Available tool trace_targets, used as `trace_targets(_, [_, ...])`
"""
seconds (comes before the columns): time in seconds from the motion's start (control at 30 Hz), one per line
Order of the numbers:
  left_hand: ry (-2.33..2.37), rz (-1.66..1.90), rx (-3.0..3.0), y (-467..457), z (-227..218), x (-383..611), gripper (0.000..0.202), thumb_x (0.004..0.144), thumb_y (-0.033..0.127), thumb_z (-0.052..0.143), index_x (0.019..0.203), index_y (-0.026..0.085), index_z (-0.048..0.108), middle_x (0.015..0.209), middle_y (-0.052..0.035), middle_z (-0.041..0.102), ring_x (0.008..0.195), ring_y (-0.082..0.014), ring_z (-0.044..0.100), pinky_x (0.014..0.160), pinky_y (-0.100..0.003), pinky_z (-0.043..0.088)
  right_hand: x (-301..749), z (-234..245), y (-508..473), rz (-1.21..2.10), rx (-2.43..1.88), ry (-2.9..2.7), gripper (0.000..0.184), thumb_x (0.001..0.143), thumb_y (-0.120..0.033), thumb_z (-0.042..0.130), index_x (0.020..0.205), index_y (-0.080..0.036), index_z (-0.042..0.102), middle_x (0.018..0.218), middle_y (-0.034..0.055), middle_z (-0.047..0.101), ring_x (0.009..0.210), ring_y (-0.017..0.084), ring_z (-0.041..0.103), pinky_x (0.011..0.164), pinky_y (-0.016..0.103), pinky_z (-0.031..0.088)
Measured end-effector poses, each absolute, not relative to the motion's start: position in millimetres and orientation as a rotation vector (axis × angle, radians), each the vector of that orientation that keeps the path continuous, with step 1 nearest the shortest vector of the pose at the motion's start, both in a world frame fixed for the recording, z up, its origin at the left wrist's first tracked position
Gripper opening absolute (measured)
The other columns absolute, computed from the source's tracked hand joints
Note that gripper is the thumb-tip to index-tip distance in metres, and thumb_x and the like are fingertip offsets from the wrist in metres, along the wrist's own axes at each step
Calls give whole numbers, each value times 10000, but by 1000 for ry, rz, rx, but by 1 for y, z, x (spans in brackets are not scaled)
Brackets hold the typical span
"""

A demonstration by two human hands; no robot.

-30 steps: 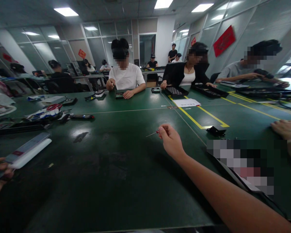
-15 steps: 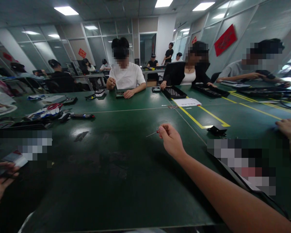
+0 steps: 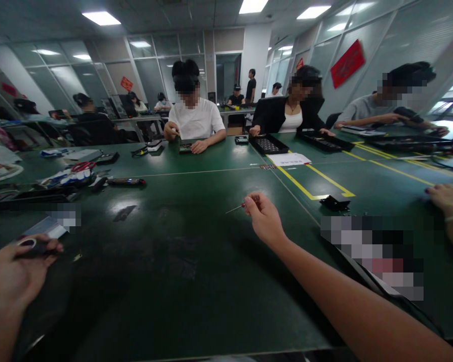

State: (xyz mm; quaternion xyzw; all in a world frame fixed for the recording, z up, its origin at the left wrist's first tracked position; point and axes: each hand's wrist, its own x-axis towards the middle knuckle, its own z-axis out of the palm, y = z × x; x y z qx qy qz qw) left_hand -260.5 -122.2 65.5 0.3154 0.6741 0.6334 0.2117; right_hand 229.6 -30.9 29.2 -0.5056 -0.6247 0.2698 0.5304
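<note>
Screwdriver [image 3: 236, 208], slim, with a thin bare shaft and a reddish handle, is in the right hand [image 3: 266, 218] over the green table [image 3: 226, 291]. The grip is closed: thumb and curled fingers pinch the handle, most of which they hide, and the shaft sticks out to the left, its tip a little lower than the handle. Well to the left of the screwdriver and nearer the wearer, the left hand [image 3: 20, 274] is turned palm up, thumb and fingers closed around a black cylinder [image 3: 41, 248] with a pale ring at one end; what it is exactly cannot be told.

Just beyond that hand, also left of the screwdriver, lies a flat pale item [image 3: 55, 228], partly pixelated. A small yellowish scrap [image 3: 77, 257] lies between the left hand and the screwdriver. Farther off to the screwdriver's left are a black rod-shaped tool [image 3: 128, 182] with a red end and a jumbled heap [image 3: 77, 175] of white, blue and red things.

Right of the screwdriver sit a small black bracket [image 3: 335, 202] and, nearer, a pixelated sheet [image 3: 373, 256]; a co-worker's hand [image 3: 451, 201] rests farther right. Beyond the screwdriver, to its right, come yellow tape lines [image 3: 300, 186], a white paper card [image 3: 290, 159] and a black tray [image 3: 270, 144]. Straight beyond it but to the left, a person in a white T-shirt [image 3: 196, 119] handles a circuit board [image 3: 184, 146].
</note>
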Motion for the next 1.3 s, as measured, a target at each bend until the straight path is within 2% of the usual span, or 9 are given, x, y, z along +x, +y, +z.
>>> trace_targets(0.13, [1704,1620,911,-101,75,-193,95,633,176,493,670,190,580,666,10,558,752,-177,509,737,-296,415,230,29,-31,640,-1204,-1481,274,965,-474,499,899,-226,596,762,15,637,711,186,594,684,333,430])
trace_targets(0.27, [1698,1140,1574,-74,74,-137,142,746,215,469,704,188,602,743,3,594,816,-194,527,804,-315,395,229,29,-31,652,-1189,-1470,271,959,-485,514,928,-229,599,806,20,639,742,191,601,710,343,445])
trace_targets(0.47, [1591,696,2015,-43,75,-47,254,811,302,414,850,200,643,806,-21,617,777,-217,544,730,-335,391,229,27,-30,644,-1190,-1453,260,933,-460,554,1035,-226,605,880,31,647,781,197,610,730,349,470])
trace_targets(0.57, [1416,724,2094,-25,65,-12,252,832,283,401,846,198,638,856,-34,627,826,-217,549,771,-342,401,230,29,-31,634,-1192,-1425,261,935,-443,545,1054,-221,613,907,43,668,805,202,626,746,352,479])
trace_targets(0.87, [1246,986,1879,10,18,37,156,837,201,388,828,194,543,834,-36,546,843,-208,523,796,-339,418,226,45,-42,579,-1269,-1538,337,918,-507,581,748,-216,603,639,-16,593,581,153,525,579,301,385])
trace_targets(0.93, [1241,975,1950,8,13,37,131,801,173,462,900,195,545,888,-34,552,872,-209,519,820,-345,414,226,44,-42,566,-1250,-1529,319,919,-494,584,765,-216,607,643,-17,593,581,152,524,582,302,390])
trace_targets(1.03, [1294,994,2033,6,8,36,290,727,77,523,991,196,532,961,-42,563,918,-210,526,864,-352,414,227,39,-40,567,-1181,-1456,278,937,-472,564,854,-215,630,728,5,640,644,165,578,624,313,435])
trace_targets(1.17, [1311,985,2069,5,5,36,196,838,106,532,1007,203,552,982,-46,598,939,-214,553,870,-357,426,228,34,-37,637,-1087,-1387,255,933,-449,581,1009,-214,643,868,49,708,777,200,666,717,351,514])
trace_targets(1.3, [1305,995,2090,4,7,37,173,873,164,600,1039,209,582,1036,-43,635,980,-217,579,911,-359,443,228,33,-37,627,-1093,-1427,264,928,-447,590,1036,-211,641,879,59,724,789,212,685,736,373,533])
